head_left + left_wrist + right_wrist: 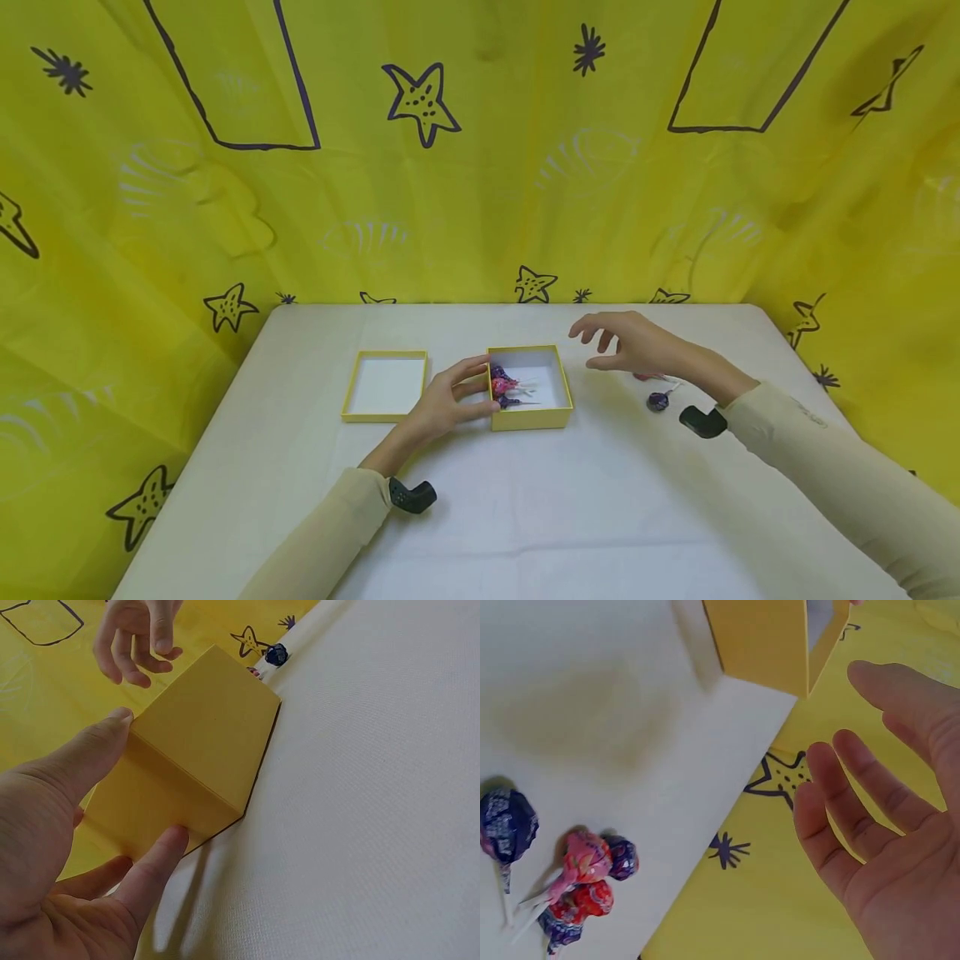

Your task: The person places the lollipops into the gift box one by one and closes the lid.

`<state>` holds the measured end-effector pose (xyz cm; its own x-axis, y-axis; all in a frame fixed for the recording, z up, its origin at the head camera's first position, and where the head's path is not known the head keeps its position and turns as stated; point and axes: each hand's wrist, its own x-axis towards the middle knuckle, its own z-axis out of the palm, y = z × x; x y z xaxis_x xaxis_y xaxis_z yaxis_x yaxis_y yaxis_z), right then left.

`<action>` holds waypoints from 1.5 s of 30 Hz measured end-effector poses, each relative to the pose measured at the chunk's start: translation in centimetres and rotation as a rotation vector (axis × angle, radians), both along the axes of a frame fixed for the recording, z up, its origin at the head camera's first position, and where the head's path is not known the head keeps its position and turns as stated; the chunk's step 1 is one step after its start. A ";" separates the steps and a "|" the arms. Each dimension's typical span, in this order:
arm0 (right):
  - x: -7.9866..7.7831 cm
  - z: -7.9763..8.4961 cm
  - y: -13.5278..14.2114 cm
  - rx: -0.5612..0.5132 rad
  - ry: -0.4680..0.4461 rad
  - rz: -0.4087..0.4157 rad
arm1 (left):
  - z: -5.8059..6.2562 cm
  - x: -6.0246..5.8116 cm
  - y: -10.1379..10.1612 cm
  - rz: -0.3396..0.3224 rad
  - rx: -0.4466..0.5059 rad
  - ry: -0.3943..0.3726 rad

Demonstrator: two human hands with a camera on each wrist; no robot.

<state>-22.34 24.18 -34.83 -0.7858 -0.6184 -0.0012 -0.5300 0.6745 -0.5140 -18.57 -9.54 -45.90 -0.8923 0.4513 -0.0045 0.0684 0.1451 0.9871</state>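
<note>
A yellow box (pixel 531 419) with a white inside stands in the middle of the table, several wrapped lollipops (pixel 502 387) lying against its left inner wall. My left hand (pixel 444 402) rests on the box's left side, its thumb at the near corner and its fingertips along the wall. To the right of the box, my right hand (pixel 636 340) hovers with loosely bent fingers and nothing in them. Below its wrist, a dark purple lollipop (pixel 508 825) lies on the table beside a small pile of pink, red and purple lollipops (pixel 587 857), partly hidden by the wrist in the head view.
A shallow yellow-rimmed lid (pixel 386 387), white inside, lies left of the box behind the left hand. The white-covered table (pixel 570 517) ends at a yellow patterned curtain (pixel 480 192) at the back and sides.
</note>
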 end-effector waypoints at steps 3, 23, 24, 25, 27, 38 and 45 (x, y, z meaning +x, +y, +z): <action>0.3 0.0 0.8 0.018 -0.054 -0.023 | 0.0 0.0 0.0 0.000 -0.005 0.001; 3.2 -3.1 8.0 0.117 -0.163 -0.027 | 0.2 0.1 0.0 -0.002 -0.015 0.005; 3.3 -3.3 8.3 0.118 -0.166 -0.029 | 0.2 0.1 -0.1 -0.004 -0.010 0.007; 3.4 -3.5 8.5 0.117 -0.162 -0.030 | 0.3 0.1 -0.1 -0.007 -0.005 0.010; 3.6 -4.0 8.9 0.113 -0.143 -0.024 | 0.4 0.1 0.0 -0.015 0.001 0.016; 4.1 -5.8 9.9 0.075 -0.019 -0.026 | 0.3 0.1 0.1 -0.020 -0.005 0.022; 4.2 -6.1 10.0 0.057 0.004 -0.034 | 0.1 -0.1 0.0 -0.031 0.017 0.034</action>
<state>-18.10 34.14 -40.92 -0.8067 -0.5900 -0.0324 -0.5078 0.7203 -0.4725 -18.64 -9.51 -45.78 -0.8776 0.4783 0.0329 0.1056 0.1260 0.9864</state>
